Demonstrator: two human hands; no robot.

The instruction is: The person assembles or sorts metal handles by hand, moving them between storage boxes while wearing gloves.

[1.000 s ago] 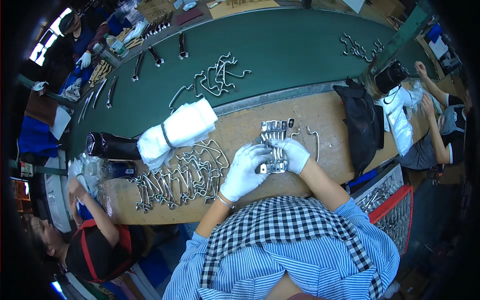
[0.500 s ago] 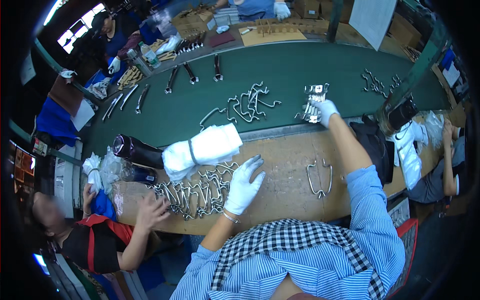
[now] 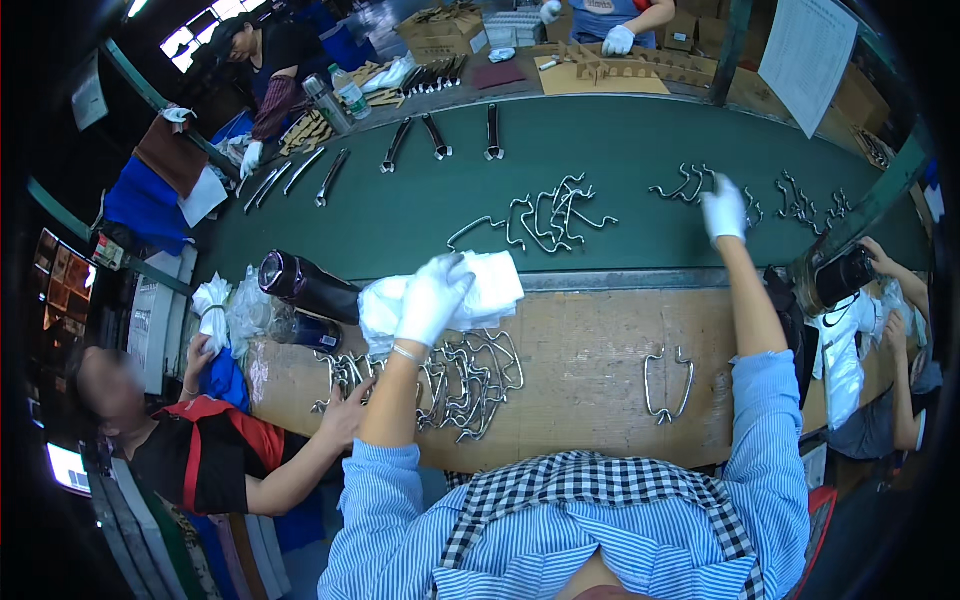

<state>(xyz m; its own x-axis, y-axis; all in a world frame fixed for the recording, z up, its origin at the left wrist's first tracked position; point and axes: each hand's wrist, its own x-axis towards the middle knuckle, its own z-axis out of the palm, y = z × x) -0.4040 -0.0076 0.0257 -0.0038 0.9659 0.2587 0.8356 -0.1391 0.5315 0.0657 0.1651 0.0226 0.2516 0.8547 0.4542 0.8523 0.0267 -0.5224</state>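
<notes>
My left hand (image 3: 436, 302), in a white glove, is over a white wrapped bundle (image 3: 492, 290); its fingers look apart, and nothing shows in them. Whether it touches the bundle is unclear. My gloved right hand (image 3: 725, 210) reaches to the green belt, among bent metal wires (image 3: 690, 184) that show on both sides of it. Its fingertips blend with the wires, so a grip cannot be made out. A tangled pile of bent wires (image 3: 545, 215) lies on the belt between my hands. One wire loop (image 3: 668, 388) rests alone on the wooden table.
More bent wires (image 3: 465, 385) are heaped on the table (image 3: 580, 385), where a co-worker's hand (image 3: 347, 412) touches them. A dark flask (image 3: 305, 285) lies beside the bundle. Several dark-handled pieces (image 3: 493, 132) lie along the far belt (image 3: 620, 150). A green post (image 3: 865, 210) stands right.
My right hand has moved right; the shiny wires once bunched in it now lie spread on the belt around it. My left hand has moved from the table to over the white bundle.
</notes>
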